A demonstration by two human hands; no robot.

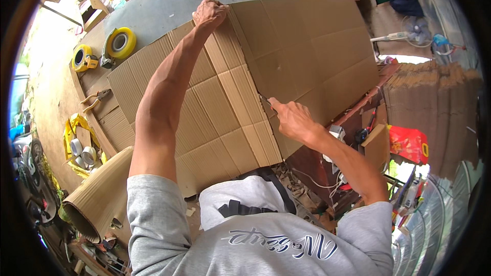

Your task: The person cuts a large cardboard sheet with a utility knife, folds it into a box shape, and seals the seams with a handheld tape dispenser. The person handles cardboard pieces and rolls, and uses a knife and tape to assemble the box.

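A large brown cardboard sheet (307,46) with several creases lies spread before me. A long edge or slit runs through its middle, from the far side down toward my body. At the far end of that line my left hand (209,14) is closed on the cardboard's edge, with that arm stretched out. Lower along the line, my right hand (294,120) is closed round a small cutting knife (265,100). Its handle is mostly hidden in the fist, and the tip is at the line. Left of the line, a ribbed panel (199,107) passes under my left forearm.
Yellow tape rolls (121,43), a tape measure (91,61) and pliers (96,100) lie at the left. Nearer stands a curled cardboard roll (97,194). A yellow bag (76,127) holds grey tape rolls. Right are a red packet (407,144) and stacked cardboard (429,107).
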